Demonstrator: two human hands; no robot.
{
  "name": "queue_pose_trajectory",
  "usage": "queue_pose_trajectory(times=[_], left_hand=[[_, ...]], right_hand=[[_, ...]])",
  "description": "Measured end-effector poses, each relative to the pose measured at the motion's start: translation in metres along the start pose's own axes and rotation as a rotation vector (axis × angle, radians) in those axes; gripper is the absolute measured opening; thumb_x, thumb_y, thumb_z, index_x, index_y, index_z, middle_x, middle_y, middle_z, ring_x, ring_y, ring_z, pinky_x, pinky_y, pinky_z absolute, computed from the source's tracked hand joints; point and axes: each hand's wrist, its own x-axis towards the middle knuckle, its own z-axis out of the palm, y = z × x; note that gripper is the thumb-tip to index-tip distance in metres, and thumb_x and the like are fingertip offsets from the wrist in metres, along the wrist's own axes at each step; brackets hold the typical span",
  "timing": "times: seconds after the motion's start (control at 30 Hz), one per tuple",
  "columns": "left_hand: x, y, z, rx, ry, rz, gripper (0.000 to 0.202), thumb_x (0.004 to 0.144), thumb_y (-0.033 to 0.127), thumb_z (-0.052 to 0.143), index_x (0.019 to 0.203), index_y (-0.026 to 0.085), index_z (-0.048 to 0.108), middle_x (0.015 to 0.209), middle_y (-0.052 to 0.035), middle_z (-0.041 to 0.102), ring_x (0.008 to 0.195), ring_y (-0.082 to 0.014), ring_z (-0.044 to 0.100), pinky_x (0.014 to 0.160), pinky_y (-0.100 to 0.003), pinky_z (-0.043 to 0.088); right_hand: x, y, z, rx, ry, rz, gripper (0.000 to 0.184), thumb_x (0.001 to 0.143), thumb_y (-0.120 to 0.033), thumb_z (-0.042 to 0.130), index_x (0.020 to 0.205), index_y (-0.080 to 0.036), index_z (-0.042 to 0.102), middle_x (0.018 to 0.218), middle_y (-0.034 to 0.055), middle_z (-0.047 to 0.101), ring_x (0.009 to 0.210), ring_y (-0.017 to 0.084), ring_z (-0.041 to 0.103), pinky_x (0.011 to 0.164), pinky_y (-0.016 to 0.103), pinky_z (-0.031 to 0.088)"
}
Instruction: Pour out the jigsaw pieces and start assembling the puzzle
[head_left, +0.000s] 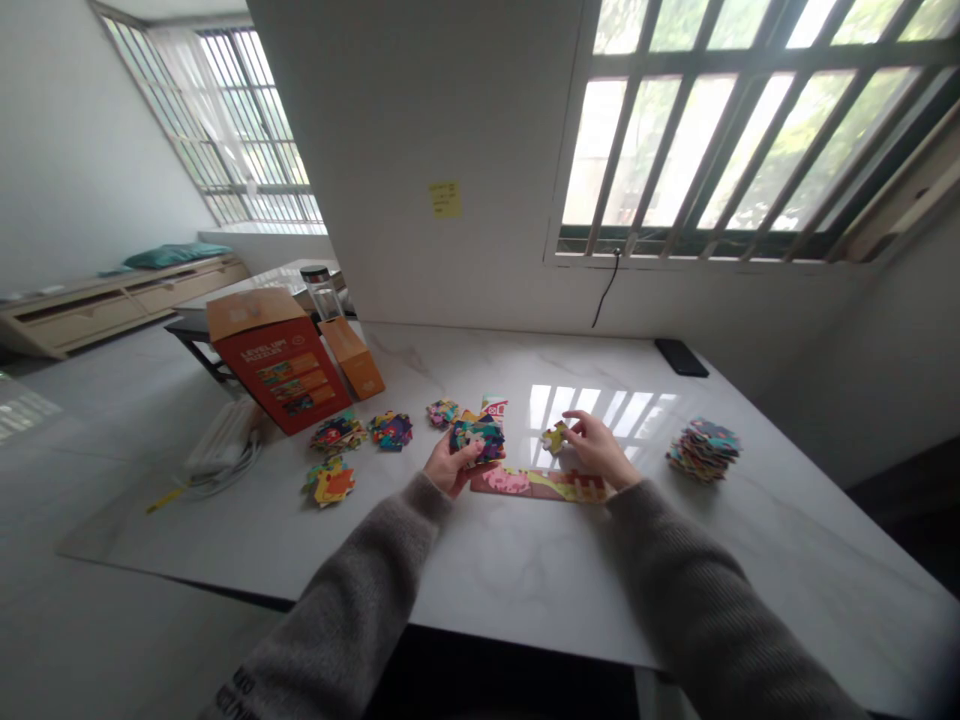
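My left hand (448, 464) is closed around a small stack of colourful puzzle pieces (478, 437), held just above the white marble table (525, 560). My right hand (598, 447) pinches a single yellowish puzzle piece (556, 437) with its fingertips, resting on the table. Between and just in front of both hands lies a joined strip of puzzle pieces (538, 485), pink at the left and yellow and red at the right. Both arms wear grey knitted sleeves.
Small piles of puzzle pieces (339, 433) lie left of my hands, and a taller stack (703, 450) sits at the right. An orange puzzle box (279, 358) and its open part (352, 356) stand at the back left. A black phone (681, 357) lies near the wall.
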Motion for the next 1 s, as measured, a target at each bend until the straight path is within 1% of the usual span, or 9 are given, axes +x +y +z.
queue_pose_trajectory(times=[0.17,0.23,0.33,0.37,0.43,0.53,0.63,0.8,1.0], left_hand=[[-0.002,-0.005,0.01,0.024,-0.029,0.022,0.063,0.058,0.022,0.088,0.11,0.015,0.053,0.089,-0.009,0.073,0.077,-0.0274,0.074,0.069,-0.037,0.062],[-0.002,-0.008,0.013,0.022,-0.011,0.047,0.065,0.056,0.021,0.089,0.109,0.015,0.053,0.089,-0.0084,0.073,0.075,-0.0258,0.074,0.068,-0.036,0.062],[-0.002,-0.012,0.014,0.037,0.025,0.095,0.065,0.054,0.019,0.09,0.108,0.014,0.055,0.09,-0.0083,0.073,0.075,-0.0239,0.073,0.065,-0.034,0.062],[-0.001,-0.013,0.013,0.05,0.027,0.101,0.065,0.053,0.019,0.09,0.108,0.014,0.056,0.091,-0.0089,0.073,0.075,-0.0238,0.072,0.063,-0.033,0.062],[-0.001,-0.014,0.012,0.067,0.017,0.086,0.063,0.055,0.019,0.089,0.109,0.013,0.057,0.092,-0.0105,0.073,0.074,-0.0244,0.072,0.061,-0.033,0.062],[0.0,-0.011,0.01,0.012,0.019,0.024,0.056,0.063,0.024,0.083,0.112,0.014,0.056,0.095,-0.0113,0.073,0.078,-0.027,0.072,0.063,-0.038,0.062],[0.0,-0.008,0.008,-0.032,0.04,0.003,0.051,0.07,0.026,0.075,0.116,0.016,0.054,0.096,-0.0113,0.073,0.083,-0.0298,0.073,0.066,-0.04,0.062],[0.0,-0.007,0.008,0.013,0.055,0.054,0.058,0.067,0.025,0.08,0.116,0.016,0.051,0.093,-0.0106,0.072,0.077,-0.0276,0.074,0.059,-0.033,0.062],[0.001,-0.014,0.011,0.043,0.113,0.135,0.064,0.052,0.024,0.09,0.105,0.014,0.055,0.084,-0.0053,0.071,0.066,-0.0198,0.07,0.052,-0.029,0.06]], right_hand=[[-0.008,-0.012,-0.003,-0.298,0.115,-0.093,0.026,0.077,-0.029,0.063,0.1,-0.018,0.07,0.087,0.0095,0.062,0.082,0.024,0.058,0.075,0.035,0.042],[-0.018,-0.033,0.0,-0.174,0.135,-0.175,0.025,0.083,-0.034,0.057,0.1,-0.019,0.067,0.09,0.0098,0.061,0.082,0.023,0.057,0.077,0.035,0.043],[-0.037,-0.068,0.015,0.209,-0.104,-0.225,0.03,0.092,-0.044,0.046,0.108,-0.021,0.06,0.074,0.0017,0.059,0.065,0.017,0.054,0.063,0.03,0.043],[-0.043,-0.077,0.022,0.262,-0.166,-0.244,0.03,0.09,-0.045,0.052,0.108,-0.022,0.059,0.073,0.0002,0.058,0.064,0.017,0.053,0.06,0.029,0.042],[-0.052,-0.09,0.035,0.272,-0.154,-0.242,0.025,0.083,-0.046,0.063,0.091,-0.022,0.059,0.067,-0.0017,0.055,0.059,0.015,0.049,0.056,0.027,0.037],[-0.057,-0.094,0.043,0.272,-0.073,-0.175,0.031,0.078,-0.048,0.068,0.071,-0.022,0.053,0.061,-0.0026,0.052,0.056,0.013,0.044,0.053,0.026,0.033],[-0.055,-0.092,0.037,0.478,-0.068,-0.061,0.037,0.078,-0.052,0.067,0.069,-0.023,0.048,0.057,-0.0044,0.048,0.052,0.012,0.041,0.05,0.026,0.033],[-0.056,-0.095,0.026,0.967,-0.277,0.079,0.042,0.076,-0.054,0.07,0.078,-0.023,0.042,0.067,-0.0047,0.056,0.052,0.011,0.049,0.049,0.025,0.04],[-0.063,-0.096,0.04,0.777,-0.321,0.021,0.038,0.075,-0.049,0.072,0.088,-0.022,0.048,0.067,-0.0062,0.055,0.047,0.009,0.049,0.045,0.024,0.041]])
